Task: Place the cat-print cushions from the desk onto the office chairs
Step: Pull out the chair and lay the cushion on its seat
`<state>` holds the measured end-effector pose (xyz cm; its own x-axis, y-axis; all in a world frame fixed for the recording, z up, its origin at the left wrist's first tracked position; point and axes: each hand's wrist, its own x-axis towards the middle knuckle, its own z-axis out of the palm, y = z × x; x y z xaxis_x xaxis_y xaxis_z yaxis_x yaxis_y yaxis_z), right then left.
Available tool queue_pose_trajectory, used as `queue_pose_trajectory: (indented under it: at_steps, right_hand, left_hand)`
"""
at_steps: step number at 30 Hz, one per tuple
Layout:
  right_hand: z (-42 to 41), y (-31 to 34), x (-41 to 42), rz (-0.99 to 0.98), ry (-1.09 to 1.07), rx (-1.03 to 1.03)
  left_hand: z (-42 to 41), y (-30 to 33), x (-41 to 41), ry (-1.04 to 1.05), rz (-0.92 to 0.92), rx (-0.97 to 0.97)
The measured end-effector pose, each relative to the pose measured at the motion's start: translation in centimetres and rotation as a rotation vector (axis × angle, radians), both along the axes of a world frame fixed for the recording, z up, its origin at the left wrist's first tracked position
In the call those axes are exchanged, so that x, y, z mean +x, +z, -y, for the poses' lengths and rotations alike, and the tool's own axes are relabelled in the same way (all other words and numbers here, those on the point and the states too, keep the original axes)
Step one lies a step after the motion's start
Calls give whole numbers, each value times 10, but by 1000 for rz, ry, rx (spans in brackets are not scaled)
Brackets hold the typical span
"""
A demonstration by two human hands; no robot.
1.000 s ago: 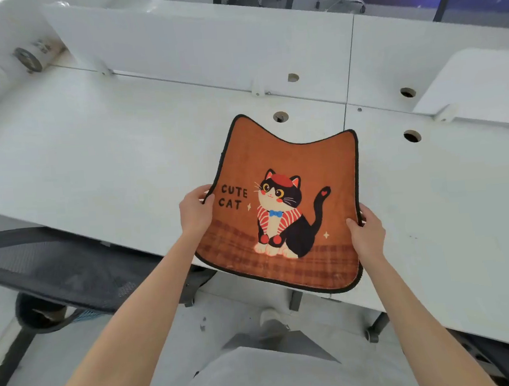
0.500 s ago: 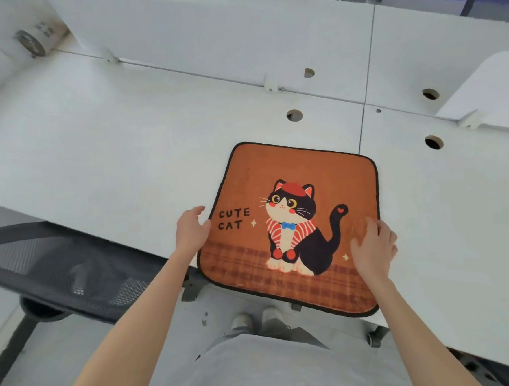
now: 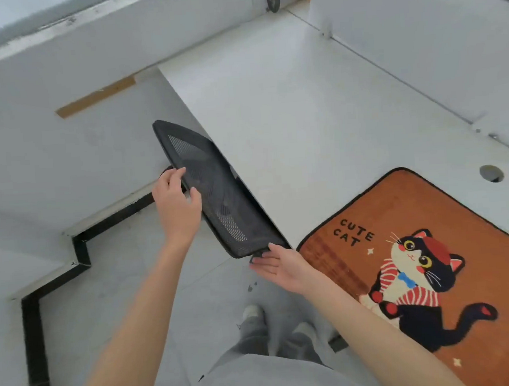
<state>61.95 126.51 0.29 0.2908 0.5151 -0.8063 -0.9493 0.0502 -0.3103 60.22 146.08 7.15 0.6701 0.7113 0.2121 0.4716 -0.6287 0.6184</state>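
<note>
The cat-print cushion (image 3: 427, 268) lies flat on the table (image 3: 302, 123). Beside it, the left hand (image 3: 177, 207) grips the mesh chair back (image 3: 214, 189); the right hand (image 3: 279, 265), fingers spread, touches its lower corner.

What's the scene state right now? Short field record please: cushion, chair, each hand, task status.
cushion: orange cat-print cushion lies flat on the white desk, near edge overhanging
chair: black mesh chair back tucked against the desk edge; seat not visible
left hand: left hand grips the chair back's top rim
right hand: right hand at the chair back's near corner, fingers extended
task status: cushion not yet on a chair
</note>
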Motion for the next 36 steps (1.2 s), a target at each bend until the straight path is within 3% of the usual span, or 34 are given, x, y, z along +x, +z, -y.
queue_pose_trajectory:
  at_steps: [1,3,6,8,13,22,31,36]
  right_hand:
    - [-10,1,3,-80,-90,51]
    - [-25,1,5,-178,-210,93]
    - [-36,0,6,-253,-278,124]
    - [-37,0,7,-273,-310,135]
    - [-44,-2,-1,-192,-357,91]
    - [-72,-5,-41,-84,-711,-3]
    - [-84,-8,-117,-32,-633,-110]
    - [-71,-16,-156,26,-526,-139]
  left_hand:
    - [-11,-6,-1,69,-42,-84]
    - [-27,-15,0,175,-97,-439]
    - [-38,-19,7,182,-5,-996]
    - [-43,-18,14,154,64,-1152]
    - [-60,-21,31,66,28,-1211]
    - [-83,-40,18,-124,-70,-1316]
    - [-103,-52,-68,-110,-55,-1326]
    - [-101,-48,-119,-64,49,-1226]
